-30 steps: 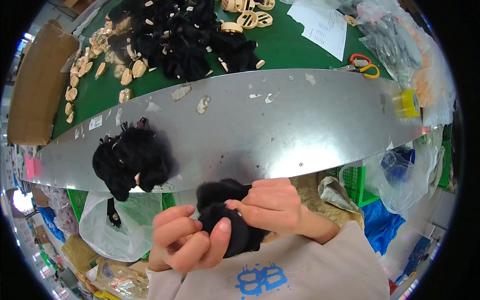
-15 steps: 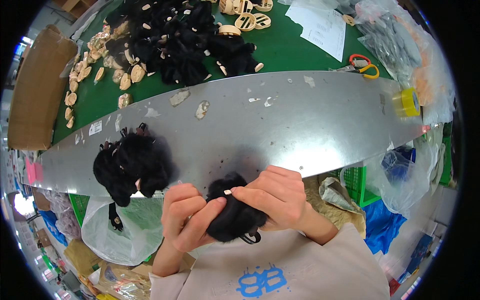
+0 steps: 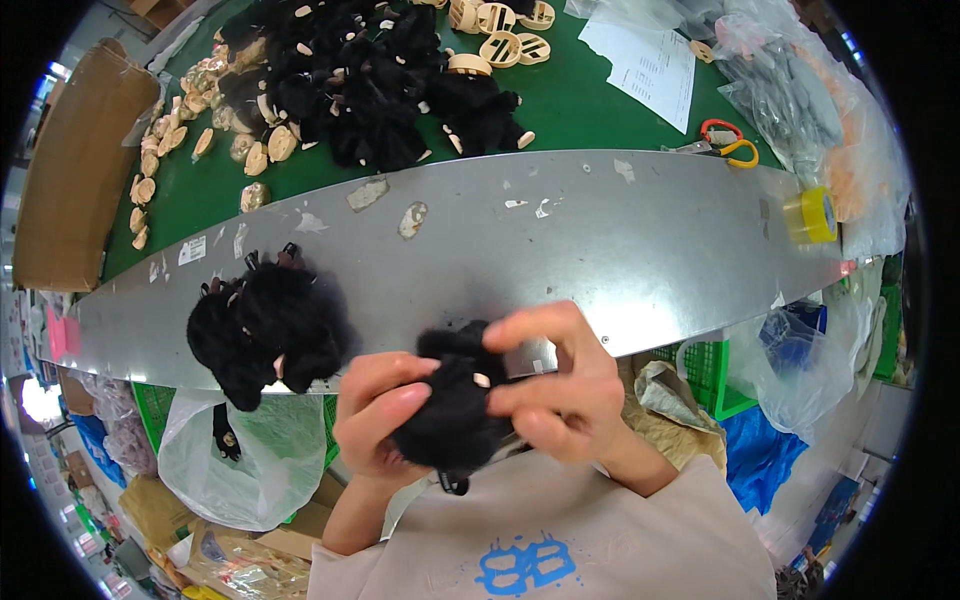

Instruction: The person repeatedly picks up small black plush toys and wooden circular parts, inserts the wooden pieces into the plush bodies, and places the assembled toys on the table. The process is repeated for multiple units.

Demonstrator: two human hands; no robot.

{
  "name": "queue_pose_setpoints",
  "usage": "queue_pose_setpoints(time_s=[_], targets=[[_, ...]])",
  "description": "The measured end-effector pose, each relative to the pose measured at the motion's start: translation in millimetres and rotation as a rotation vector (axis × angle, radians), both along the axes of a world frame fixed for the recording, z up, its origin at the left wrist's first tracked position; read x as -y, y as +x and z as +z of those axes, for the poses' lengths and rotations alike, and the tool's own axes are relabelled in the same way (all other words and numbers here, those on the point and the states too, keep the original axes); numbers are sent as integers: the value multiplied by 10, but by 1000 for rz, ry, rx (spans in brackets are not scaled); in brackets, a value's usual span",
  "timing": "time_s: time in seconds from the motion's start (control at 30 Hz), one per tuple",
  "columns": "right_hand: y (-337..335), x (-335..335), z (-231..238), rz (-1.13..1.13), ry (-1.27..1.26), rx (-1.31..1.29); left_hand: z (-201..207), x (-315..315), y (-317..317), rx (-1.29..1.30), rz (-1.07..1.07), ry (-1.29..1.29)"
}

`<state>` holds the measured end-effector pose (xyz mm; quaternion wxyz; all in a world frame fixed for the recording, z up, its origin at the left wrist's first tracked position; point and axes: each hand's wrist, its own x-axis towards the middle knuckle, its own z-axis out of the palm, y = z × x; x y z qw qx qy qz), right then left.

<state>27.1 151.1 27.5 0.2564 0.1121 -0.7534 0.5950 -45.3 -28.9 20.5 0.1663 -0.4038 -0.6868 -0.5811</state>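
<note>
In front of my chest is a small black furry plush piece (image 3: 455,415) with a pale tab on its upper side and a shiny black loop at its lower end. My left hand (image 3: 382,415) grips it from the left, thumb and fingers pressed into the fur. My right hand (image 3: 560,385) is at its right side, thumb and forefinger spread apart, fingertips by the fur near the pale tab. To the left, at the front edge of the metal worktop, sit similar black plush pieces (image 3: 265,330) with dark loops on top.
The grey metal worktop (image 3: 620,240) meets a green surface bearing a heap of black plush (image 3: 370,90), round pale wooden pieces (image 3: 500,48), a paper sheet (image 3: 645,65) and scissors (image 3: 725,145). Yellow tape (image 3: 818,215) lies right. A clear plastic bag (image 3: 240,470) hangs below left.
My right thumb and forefinger have come off the pale tab and spread apart. The plush has shifted slightly left and turned, its loop now lower left.
</note>
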Motion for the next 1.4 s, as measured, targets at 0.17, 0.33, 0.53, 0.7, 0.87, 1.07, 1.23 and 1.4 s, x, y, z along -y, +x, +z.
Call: queue_pose_setpoints(time_s=[0.17, 0.33, 0.53, 0.7, 0.87, 1.07, 1.23, 1.4], targets=[[-66, 60, 51, 147, -359, 391, 137, -109, 37, 187, -8, -180], [-79, -9, -8, 4, 54, 317, 76, -60, 86, 319, -93, -388], [-94, -10, 7, -66, 302, 192, 41, 23, -6, 889, -432, 15], [-201, -63, 52, 126, 335, 227, -102, 63, -77, 914, -290, -40], [-379, -209, 176, 319, 385, 309, -160, 163, -76, 1041, -280, -29], [-616, -256, 180, 313, 589, 65, -31, 63, -170, 1110, -351, 72], [-1457, -915, 31, -24, 830, -217, -18, -55, -206, 1100, -16, 73], [-2350, -1788, -285, -323, 1108, -29, -87, -171, -248, 1026, 109, 83]])
